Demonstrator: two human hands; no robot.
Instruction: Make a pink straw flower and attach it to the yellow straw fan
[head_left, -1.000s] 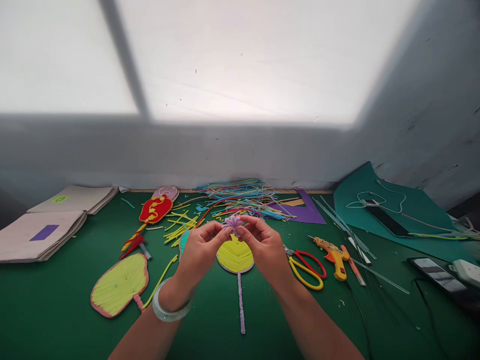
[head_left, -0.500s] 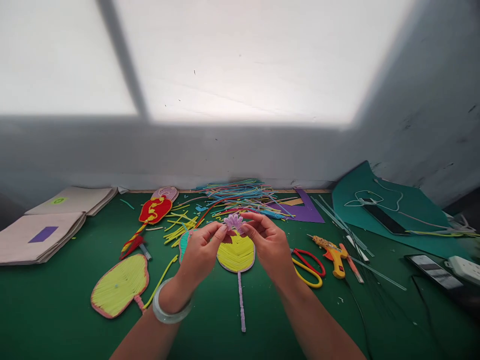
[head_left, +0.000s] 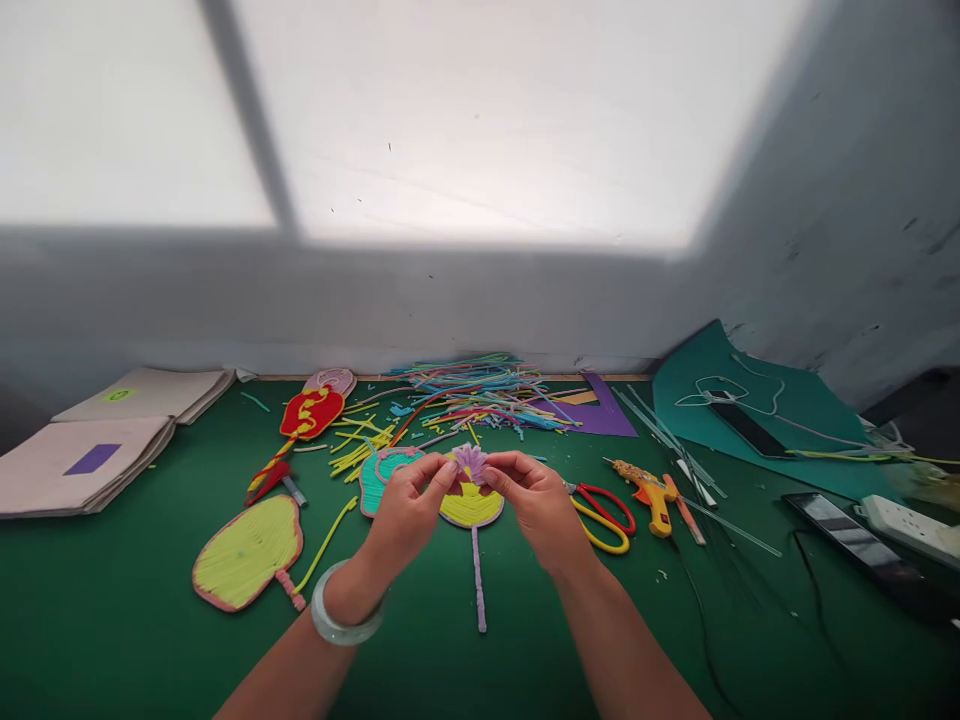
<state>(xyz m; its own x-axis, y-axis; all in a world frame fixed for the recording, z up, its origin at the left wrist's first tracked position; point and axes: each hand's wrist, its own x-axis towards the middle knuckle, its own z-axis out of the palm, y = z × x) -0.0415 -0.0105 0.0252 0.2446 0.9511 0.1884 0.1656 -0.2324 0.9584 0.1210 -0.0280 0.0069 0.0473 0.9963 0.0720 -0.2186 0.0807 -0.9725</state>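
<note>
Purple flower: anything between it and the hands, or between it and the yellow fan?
Nothing visible. The left hand and right hand pinch the purple flower directly; it overlaps the top of the yellow fan, no other object showing between.

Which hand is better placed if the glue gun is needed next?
Right, I'd judge: the glue gun lies to the right hand's own right, past the scissors, handle toward the person. The left hand is farther away. Both pinch the purple flower, so the left might hold it alone.
</note>
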